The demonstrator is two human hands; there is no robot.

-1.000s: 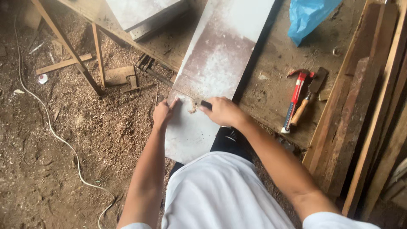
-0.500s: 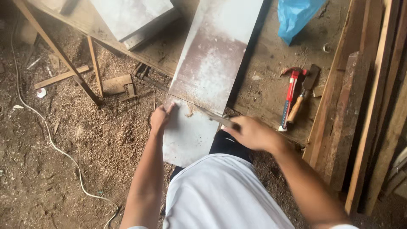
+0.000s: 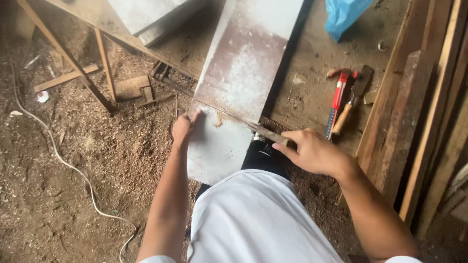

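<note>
a long pale board (image 3: pixel 243 73) lay across the wooden workbench (image 3: pixel 312 92), its near end overhanging the sawdust-strewn floor (image 3: pixel 73 185). no container showed on the bench; a crumpled blue plastic bag (image 3: pixel 346 14) sat at the far edge, contents hidden. the left hand (image 3: pixel 185 127) was pressed against the board's left edge, fingers curled over it. the right hand (image 3: pixel 314 152) was wrapped tight around the handle of a handsaw (image 3: pixel 265 134), whose blade lay across the board. a red-handled hammer (image 3: pixel 336 100) and a wooden-handled tool (image 3: pixel 353 97) rested beside it.
</note>
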